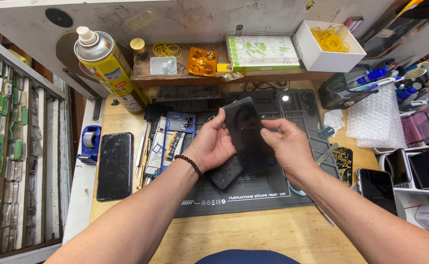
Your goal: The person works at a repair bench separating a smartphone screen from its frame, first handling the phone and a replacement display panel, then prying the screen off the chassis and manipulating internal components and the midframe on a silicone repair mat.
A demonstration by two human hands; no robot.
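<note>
A dark glass phone screen [246, 134] is held tilted above the grey repair mat [253, 188], the left hand [214, 146] gripping its left edge and the right hand [285, 144] pinching its right edge. Left of the mat lies a black phone [115, 165] on the desk [253, 234]. Behind the mat stand a yellow-labelled spray can [108, 66], a flat green-and-white package [262, 51] and a white box of yellow rubber bands [328, 45].

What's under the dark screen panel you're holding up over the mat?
Under the dark screen panel, held by the left hand and right hand, lies the grey silicone repair mat. A dark textured piece pokes out below. Whatever sits directly behind the panel is covered.
</note>
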